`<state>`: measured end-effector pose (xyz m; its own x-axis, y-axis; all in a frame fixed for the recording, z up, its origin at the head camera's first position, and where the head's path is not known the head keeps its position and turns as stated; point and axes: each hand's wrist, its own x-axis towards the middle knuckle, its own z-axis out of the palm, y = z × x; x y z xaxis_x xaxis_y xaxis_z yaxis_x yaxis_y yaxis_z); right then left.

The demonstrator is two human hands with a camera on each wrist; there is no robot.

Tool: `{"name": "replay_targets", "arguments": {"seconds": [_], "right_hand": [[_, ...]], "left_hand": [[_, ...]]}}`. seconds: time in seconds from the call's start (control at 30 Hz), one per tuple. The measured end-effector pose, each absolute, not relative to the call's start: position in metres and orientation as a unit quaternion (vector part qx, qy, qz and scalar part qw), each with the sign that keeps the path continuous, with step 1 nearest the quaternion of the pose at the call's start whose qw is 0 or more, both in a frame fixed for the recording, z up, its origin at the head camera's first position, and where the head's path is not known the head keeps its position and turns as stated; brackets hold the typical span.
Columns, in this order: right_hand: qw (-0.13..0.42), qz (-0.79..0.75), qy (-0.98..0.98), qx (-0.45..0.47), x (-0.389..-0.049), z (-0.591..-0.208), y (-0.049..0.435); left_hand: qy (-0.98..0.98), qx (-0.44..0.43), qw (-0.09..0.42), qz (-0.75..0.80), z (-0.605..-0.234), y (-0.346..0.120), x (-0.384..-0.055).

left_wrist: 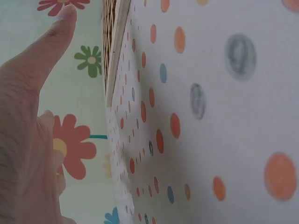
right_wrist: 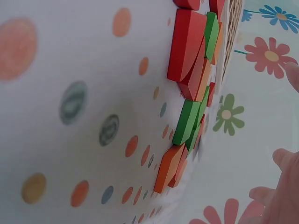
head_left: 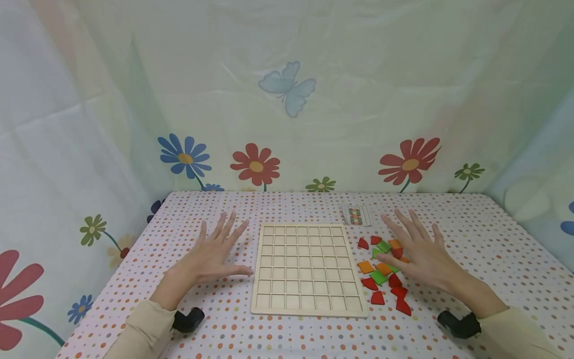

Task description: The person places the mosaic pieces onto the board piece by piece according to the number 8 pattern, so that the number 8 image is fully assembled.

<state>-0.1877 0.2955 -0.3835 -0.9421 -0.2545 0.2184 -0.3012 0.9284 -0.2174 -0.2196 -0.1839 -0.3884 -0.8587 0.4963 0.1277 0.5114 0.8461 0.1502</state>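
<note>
My left hand [head_left: 210, 256] is spread, palm down, to the left of a pale wooden grid board [head_left: 309, 269]; its thumb points at the board's left edge. My right hand [head_left: 423, 254] is spread too, over the far right side of a loose group of coloured pieces. Neither hand holds anything. The group has red quarter-circle wedges [head_left: 377, 297], green squares [head_left: 378, 277] and orange squares [head_left: 365, 267]. Some pieces are partly hidden under the right thumb. In the right wrist view, thick red [right_wrist: 187, 44], green [right_wrist: 186, 122] and orange [right_wrist: 169, 168] blocks lie beside one another.
A small printed card [head_left: 357, 215] in clear wrapping lies behind the board's right corner. The dotted tablecloth [head_left: 309, 339] covers the table, which meets a flowered curtain [head_left: 287, 149] at the back and sides. Black wrist cameras [head_left: 188, 320] sit by both sleeves.
</note>
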Motion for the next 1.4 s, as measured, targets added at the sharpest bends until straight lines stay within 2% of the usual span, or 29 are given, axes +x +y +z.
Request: {"name": "replay_targets", "arguments": {"seconds": [0.47, 0.8, 1.03, 1.4], "right_hand": [[0.082, 0.13, -0.978, 0.144, -0.186, -0.379, 0.288], [0.065, 0.129, -0.979, 0.145, -0.184, -0.377, 0.289], [0.072, 0.127, -0.978, 0.15, -0.18, -0.38, 0.287], [0.065, 0.134, -0.978, 0.147, -0.176, -0.38, 0.287]], "left_hand": [[-0.946, -0.309, 0.042, -0.087, -0.395, -0.163, -0.219], [-0.942, -0.322, -0.006, -0.092, -0.401, -0.156, -0.213], [-0.948, -0.304, -0.038, -0.089, -0.409, -0.164, -0.212], [-0.949, -0.295, -0.06, -0.091, -0.415, -0.168, -0.216]]}}
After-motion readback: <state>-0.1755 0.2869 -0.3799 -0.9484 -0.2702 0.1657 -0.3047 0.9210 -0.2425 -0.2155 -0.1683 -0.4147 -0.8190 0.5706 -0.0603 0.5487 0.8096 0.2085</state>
